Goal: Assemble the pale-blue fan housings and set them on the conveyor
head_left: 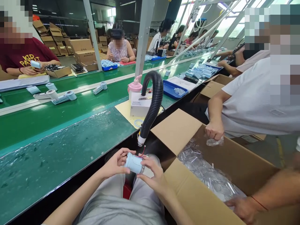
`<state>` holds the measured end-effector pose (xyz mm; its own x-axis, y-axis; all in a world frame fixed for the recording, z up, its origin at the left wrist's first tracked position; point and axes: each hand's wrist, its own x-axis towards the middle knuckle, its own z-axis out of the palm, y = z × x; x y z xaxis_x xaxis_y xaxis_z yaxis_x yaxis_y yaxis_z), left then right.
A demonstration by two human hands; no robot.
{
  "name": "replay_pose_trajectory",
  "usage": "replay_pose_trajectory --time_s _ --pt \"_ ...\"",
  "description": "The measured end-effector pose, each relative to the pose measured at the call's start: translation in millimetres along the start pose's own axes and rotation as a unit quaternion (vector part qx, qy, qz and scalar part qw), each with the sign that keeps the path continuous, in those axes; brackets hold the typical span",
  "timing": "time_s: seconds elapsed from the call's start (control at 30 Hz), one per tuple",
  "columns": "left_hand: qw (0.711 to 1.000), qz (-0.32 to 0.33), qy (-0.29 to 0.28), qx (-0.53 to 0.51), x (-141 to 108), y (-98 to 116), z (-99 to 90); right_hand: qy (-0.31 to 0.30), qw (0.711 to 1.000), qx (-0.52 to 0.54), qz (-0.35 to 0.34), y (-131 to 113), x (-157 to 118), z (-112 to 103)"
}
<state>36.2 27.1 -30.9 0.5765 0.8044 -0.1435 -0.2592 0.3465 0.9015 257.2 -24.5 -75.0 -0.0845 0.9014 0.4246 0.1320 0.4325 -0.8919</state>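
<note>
Over my lap I hold a light-blue cylindrical plastic part [134, 163] between both hands, tilted on its side. Thin red and dark wires [142, 152] with a small white plug stick up from it. My left hand [118, 162] grips its left end, fingers behind and thumb in front. At the other end, my right hand [152, 171] pinches it between thumb and fingers. Just above hangs the white tip of a black corrugated hose [154, 103], which bends down from a white box [138, 107] on the bench.
An open carton [187, 184] of clear plastic pieces stands to my right, with a co-worker's hands [215, 129] at it. A blue tray [174, 90] and a pink bottle [134, 84] sit on the bench. Light-blue parts [63, 97] lie on the green conveyor [93, 103].
</note>
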Motion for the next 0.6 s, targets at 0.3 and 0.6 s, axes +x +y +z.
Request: replay_pose_trajectory --time_s 0.3,0.6 --pt "0.965 0.068 -0.087 0.239 -55 24 11.0 -0.156 0.984 -0.072 -0.05 -65 1 -16" --pt "0.921 0.152 -0.109 0.343 -68 36 14.2 -0.163 0.982 0.044 0.081 -85 1 -11"
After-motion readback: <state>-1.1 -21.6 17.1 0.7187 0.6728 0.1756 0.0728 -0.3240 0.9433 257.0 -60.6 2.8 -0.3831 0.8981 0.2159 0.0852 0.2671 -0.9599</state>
